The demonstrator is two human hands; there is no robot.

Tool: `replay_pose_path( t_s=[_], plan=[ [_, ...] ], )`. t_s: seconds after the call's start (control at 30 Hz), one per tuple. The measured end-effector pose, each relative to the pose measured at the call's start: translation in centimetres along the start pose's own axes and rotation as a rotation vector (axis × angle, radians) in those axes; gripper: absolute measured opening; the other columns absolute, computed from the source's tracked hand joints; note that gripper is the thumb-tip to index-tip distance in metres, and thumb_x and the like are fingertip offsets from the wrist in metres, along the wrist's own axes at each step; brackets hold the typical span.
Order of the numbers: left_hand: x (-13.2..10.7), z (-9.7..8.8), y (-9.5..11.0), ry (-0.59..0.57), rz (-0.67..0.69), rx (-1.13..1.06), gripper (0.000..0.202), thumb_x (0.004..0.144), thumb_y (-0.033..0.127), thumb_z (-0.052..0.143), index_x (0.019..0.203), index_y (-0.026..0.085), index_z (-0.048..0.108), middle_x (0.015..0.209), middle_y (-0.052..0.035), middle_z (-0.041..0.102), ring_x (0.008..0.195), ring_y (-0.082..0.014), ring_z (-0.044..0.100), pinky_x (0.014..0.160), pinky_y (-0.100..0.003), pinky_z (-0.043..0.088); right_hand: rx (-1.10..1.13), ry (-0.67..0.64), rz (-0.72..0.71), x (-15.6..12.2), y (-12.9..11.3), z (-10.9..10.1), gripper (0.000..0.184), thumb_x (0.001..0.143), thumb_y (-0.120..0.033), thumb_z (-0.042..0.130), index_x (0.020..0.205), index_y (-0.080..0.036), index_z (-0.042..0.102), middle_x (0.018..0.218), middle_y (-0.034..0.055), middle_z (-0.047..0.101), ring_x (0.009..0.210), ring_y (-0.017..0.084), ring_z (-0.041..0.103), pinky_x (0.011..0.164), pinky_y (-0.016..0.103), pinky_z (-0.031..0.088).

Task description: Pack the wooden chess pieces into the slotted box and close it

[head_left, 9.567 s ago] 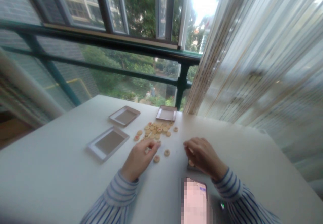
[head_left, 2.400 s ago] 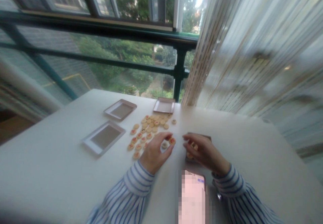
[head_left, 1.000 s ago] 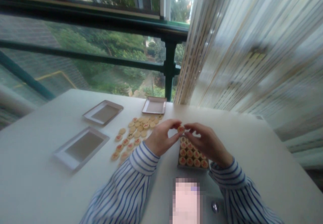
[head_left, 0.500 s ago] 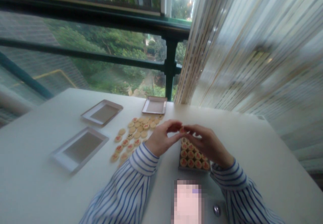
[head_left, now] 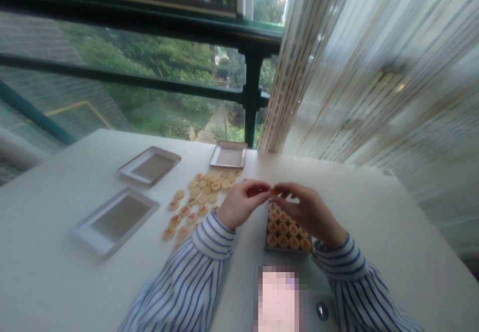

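Observation:
My left hand (head_left: pixel 243 202) and my right hand (head_left: pixel 309 209) meet at their fingertips, both pinching one small xiangqi piece (head_left: pixel 272 190), mostly covered by the fingers. Just below them is a box (head_left: pixel 288 250) filled with rows of round wooden xiangqi pieces (head_left: pixel 283 228) bearing red characters; my right hand hides its far right part. Left of my left hand, loose xiangqi pieces (head_left: pixel 202 190) lie spread on the white table (head_left: pixel 48 212). Some show red marks, a few dark ones, others look plain.
Two shallow trays or lids (head_left: pixel 151 166) (head_left: pixel 116 222) lie at the left of the table, and a smaller tray (head_left: pixel 228 155) sits at the far edge. Near me are a blurred-out pink object (head_left: pixel 279 299) and a shiny dark oval thing (head_left: pixel 322 311). Curtains (head_left: pixel 359 97) hang behind, on the right.
My fingertips have drawn closer together around the piece, with the left hand shifting slightly. The view has moved a little; the pieces and trays otherwise stay put.

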State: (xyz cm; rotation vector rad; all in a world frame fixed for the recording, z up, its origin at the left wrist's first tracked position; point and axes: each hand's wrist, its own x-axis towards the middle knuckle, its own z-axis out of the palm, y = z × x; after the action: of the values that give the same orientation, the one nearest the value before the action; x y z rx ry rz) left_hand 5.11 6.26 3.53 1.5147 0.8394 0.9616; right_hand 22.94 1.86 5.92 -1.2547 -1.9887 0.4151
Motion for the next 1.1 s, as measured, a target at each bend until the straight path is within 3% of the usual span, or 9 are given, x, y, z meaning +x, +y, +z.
replay_pose_path(
  t_s=[0.2, 0.5, 1.1],
  plan=[
    [-0.02, 0.20, -0.42, -0.008, -0.005, 0.023, 0.029, 0.073, 0.033, 0.064, 0.095, 0.014, 0.067, 0.093, -0.0083, 0.070, 0.089, -0.0200, 0.064, 0.084, -0.035, 0.050, -0.103, -0.037, -0.015, -0.02, 0.41, 0.13, 0.025, 0.081, -0.027, 0.058, 0.105, -0.021, 0.060, 0.088, 0.0042, 0.067, 0.072, 0.014, 0.061, 0.069, 0.026, 0.050],
    [0.05, 0.51, -0.46, 0.006, -0.038, 0.052, 0.025, 0.072, 0.029, 0.065, 0.091, 0.014, 0.069, 0.091, -0.0081, 0.071, 0.086, -0.0203, 0.065, 0.081, -0.035, 0.051, -0.232, -0.107, -0.012, 0.11, 0.44, 0.01, 0.018, 0.082, -0.029, 0.055, 0.097, -0.020, 0.062, 0.084, 0.0042, 0.068, 0.075, 0.015, 0.062, 0.071, 0.027, 0.047],
    [0.14, 0.38, -0.71, 0.008, -0.103, 0.211, 0.026, 0.072, 0.023, 0.061, 0.095, 0.011, 0.067, 0.097, -0.0105, 0.069, 0.089, -0.0193, 0.064, 0.084, -0.032, 0.050, -0.431, -0.315, 0.125, 0.30, 0.74, -0.24, 0.020, 0.084, -0.032, 0.049, 0.091, -0.021, 0.064, 0.085, 0.0041, 0.068, 0.079, 0.015, 0.062, 0.072, 0.024, 0.043]
  ],
)
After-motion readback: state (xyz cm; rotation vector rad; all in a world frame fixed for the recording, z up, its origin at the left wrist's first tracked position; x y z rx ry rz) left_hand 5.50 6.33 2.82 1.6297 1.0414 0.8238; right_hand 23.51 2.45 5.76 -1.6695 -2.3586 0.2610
